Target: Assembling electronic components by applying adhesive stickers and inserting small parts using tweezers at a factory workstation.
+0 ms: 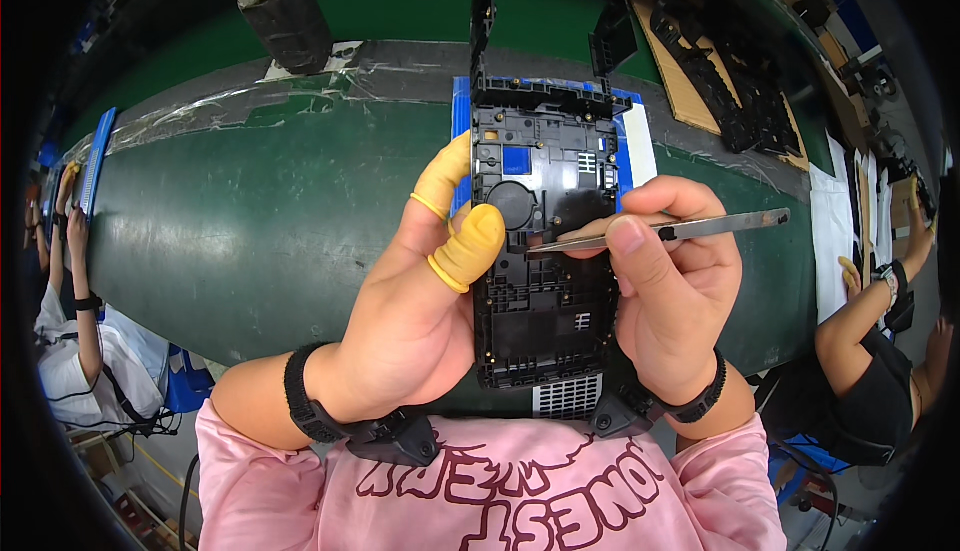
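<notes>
A black moulded plastic housing [540, 326] stands upright in front of me, with brass-coloured inserts, slots, a round recess and an open frame at its far end. My left hand [405, 316], with yellow finger cots on its thumb and a finger, grips the housing by its left edge. My right hand [680, 291] pinches a pair of metal tweezers [725, 224] between thumb and fingers. Their tip points left, at the middle of the housing just below the round recess. Whether the tip touches it or holds a small piece, I cannot make out.
Beneath the housing, a blue-edged sheet or tray [461, 111] lies on the green table [250, 221]. More black plastic parts [735, 101] rest on cardboard [685, 81] at the far right. Co-workers [75, 341] sit to the left and right [860, 361]. A pillar [285, 26] rises beyond the table.
</notes>
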Motion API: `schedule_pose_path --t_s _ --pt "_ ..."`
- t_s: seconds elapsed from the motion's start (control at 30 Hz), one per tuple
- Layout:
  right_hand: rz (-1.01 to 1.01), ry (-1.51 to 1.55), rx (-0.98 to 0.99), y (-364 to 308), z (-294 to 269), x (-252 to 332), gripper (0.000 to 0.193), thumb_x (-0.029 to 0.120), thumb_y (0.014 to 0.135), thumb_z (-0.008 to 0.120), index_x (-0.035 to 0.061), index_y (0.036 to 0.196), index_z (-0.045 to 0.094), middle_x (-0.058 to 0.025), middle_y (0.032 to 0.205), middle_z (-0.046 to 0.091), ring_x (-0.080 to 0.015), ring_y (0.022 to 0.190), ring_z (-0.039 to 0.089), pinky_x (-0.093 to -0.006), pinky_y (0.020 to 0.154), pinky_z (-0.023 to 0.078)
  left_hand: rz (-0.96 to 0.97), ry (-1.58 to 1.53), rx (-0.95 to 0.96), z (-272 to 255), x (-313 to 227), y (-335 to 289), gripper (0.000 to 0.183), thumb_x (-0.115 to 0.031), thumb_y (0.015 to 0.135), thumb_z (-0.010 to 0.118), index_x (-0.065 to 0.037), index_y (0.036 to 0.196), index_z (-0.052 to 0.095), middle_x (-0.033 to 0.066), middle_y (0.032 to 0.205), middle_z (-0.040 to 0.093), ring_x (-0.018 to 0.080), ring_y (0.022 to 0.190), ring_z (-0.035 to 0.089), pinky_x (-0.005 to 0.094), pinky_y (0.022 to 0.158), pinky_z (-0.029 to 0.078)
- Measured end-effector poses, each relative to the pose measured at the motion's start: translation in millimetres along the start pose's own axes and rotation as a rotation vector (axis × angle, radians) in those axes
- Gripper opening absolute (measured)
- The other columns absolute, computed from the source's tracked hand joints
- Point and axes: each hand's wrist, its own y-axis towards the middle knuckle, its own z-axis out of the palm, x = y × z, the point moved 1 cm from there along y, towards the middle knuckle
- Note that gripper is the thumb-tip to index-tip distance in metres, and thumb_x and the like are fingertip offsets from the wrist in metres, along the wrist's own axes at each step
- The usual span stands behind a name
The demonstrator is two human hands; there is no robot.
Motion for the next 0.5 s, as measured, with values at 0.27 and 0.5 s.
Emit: schedule_pose_path --t_s 0.27,0.5 --pt "0.007 -0.004 -0.003 1.4 0.5 -0.6 0.019 -0.005 0.079 0.055 -0.0046 0.096 0.047 -0.0099 0.080 0.060 -0.0143 0.074 0.060 -0.0236 0.070 0.048 0.003 -0.017 -0.017 0.0 0.2 0.5 0.049 -0.025 0.089 0.041 -0.010 0.132 0.020 0.0104 0.125 0.039 0.0216 0.113 0.042 0.0359 0.094 0.035" --pt "-0.001 -0.016 0.000 2.3 1.4 -2.1 0.019 -0.005 0.079 0.055 -0.0047 0.096 0.048 -0.0098 0.080 0.060 -0.0136 0.074 0.060 -0.0229 0.070 0.048 0.016 -0.016 -0.045 0.1 0.5 -0.2 0.050 -0.024 0.089 0.041 -0.010 0.132 0.020 0.0100 0.125 0.038 0.0217 0.113 0.041 0.0361 0.095 0.035"
